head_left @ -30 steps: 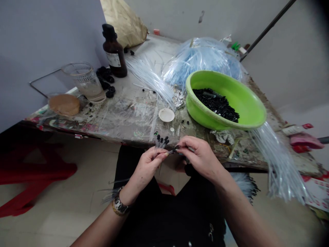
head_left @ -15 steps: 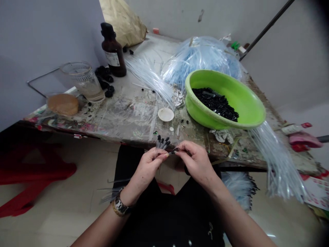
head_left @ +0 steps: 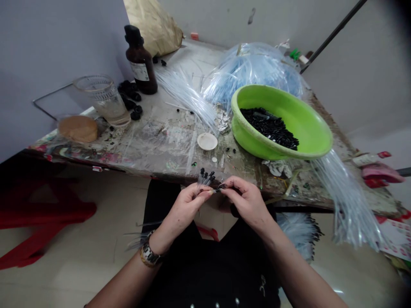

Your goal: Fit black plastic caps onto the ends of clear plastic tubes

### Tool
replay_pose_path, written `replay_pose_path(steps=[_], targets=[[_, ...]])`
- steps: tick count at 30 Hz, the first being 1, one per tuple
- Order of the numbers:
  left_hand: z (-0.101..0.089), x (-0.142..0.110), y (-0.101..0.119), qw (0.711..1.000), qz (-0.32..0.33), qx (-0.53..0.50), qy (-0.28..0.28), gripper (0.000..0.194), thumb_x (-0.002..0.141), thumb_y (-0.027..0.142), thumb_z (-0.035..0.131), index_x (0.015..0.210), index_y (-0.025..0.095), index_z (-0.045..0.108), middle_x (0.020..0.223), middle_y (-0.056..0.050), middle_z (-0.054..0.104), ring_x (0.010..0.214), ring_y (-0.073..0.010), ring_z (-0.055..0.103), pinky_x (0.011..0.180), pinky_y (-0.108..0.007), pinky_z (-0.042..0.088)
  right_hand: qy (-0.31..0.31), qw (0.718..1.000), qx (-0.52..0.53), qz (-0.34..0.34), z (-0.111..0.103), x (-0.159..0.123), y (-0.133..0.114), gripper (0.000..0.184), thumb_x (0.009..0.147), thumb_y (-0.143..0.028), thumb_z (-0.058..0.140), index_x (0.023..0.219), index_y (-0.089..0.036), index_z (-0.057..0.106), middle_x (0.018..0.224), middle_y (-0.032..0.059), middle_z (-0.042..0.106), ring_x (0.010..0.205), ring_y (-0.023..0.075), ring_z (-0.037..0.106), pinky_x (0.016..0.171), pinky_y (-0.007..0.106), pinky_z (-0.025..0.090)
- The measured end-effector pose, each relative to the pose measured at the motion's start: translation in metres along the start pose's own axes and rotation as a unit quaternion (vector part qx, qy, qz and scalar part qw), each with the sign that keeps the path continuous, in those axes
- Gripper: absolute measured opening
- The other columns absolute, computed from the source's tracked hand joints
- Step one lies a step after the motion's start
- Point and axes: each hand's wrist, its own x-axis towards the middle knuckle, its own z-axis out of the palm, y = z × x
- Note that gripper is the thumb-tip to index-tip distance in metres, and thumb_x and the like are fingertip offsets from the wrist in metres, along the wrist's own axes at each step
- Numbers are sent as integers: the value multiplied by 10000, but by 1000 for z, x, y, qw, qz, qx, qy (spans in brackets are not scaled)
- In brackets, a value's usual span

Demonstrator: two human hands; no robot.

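Observation:
My left hand (head_left: 190,204) is closed around a small bunch of clear plastic tubes (head_left: 203,179) with black tips, which fan upward above the fingers. The tubes' other ends (head_left: 138,240) trail out past my left wrist. Between thumb and finger the same hand pinches the end of one tube, pointing right. My right hand (head_left: 245,199) meets it there, its fingertips pinching a small black fitting (head_left: 219,188) against that tube's end. How far the tube sits in the fitting is too small to tell. Both hands are over my lap, at the table's front edge.
A green basin (head_left: 282,149) holds many black fittings. Bundles of clear tubing (head_left: 253,70) lie behind it, and more tubing (head_left: 349,205) hangs over the right edge. A brown bottle (head_left: 141,64), a glass (head_left: 107,100) and a small white dish (head_left: 207,141) stand on the table.
The left hand and its tubes have shifted slightly right, closer to the right hand. The pinched tube end and the black fitting remain together between the fingertips.

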Motion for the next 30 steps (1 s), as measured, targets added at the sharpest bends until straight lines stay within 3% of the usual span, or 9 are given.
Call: replay_pose_path(steps=[5,9,13,17,24,30], targets=[[-1,-1,0,1000,3,9,5,195,823,331,619,775,174,724,596,-32,627,568,-158,538,530,-254,402,-11,998,-40,-46,-9,-3,-2,90,853,-195,593,929,-227,631,815,7,688,732,168,656,674,276,497],[-2,-2,0,1000,8,21,10,209,828,342,614,772,168,717,596,-26,622,539,-134,496,499,-240,354,-21,980,-134,-144,-15,-2,-8,85,871,-159,594,925,-204,641,869,31,706,795,168,648,747,276,486],[-1,-4,3,999,7,36,-2,216,843,332,593,798,155,709,588,-12,610,542,-124,489,513,-233,360,-32,959,-201,-199,-16,-3,-11,79,908,-172,559,894,-174,636,797,49,685,741,170,621,702,270,470],[0,-5,2,999,8,36,-4,197,845,309,587,799,158,705,609,-9,617,562,-127,498,549,-238,379,-39,954,-220,-198,-12,-4,-12,118,919,-170,534,835,-175,616,719,34,640,672,161,590,646,255,443],[3,-5,-5,1000,-28,0,-8,176,812,305,614,741,150,653,565,26,524,520,-96,397,503,-227,298,-24,961,-208,-180,-2,-9,-8,121,891,-128,550,788,-181,585,701,20,629,658,151,579,636,239,433],[6,-4,-9,999,-36,-29,-5,184,806,309,614,727,144,631,544,47,453,509,-82,344,490,-222,256,14,961,-214,-177,4,-17,-2,112,890,-150,561,786,-185,583,695,21,624,656,156,575,643,247,433]])
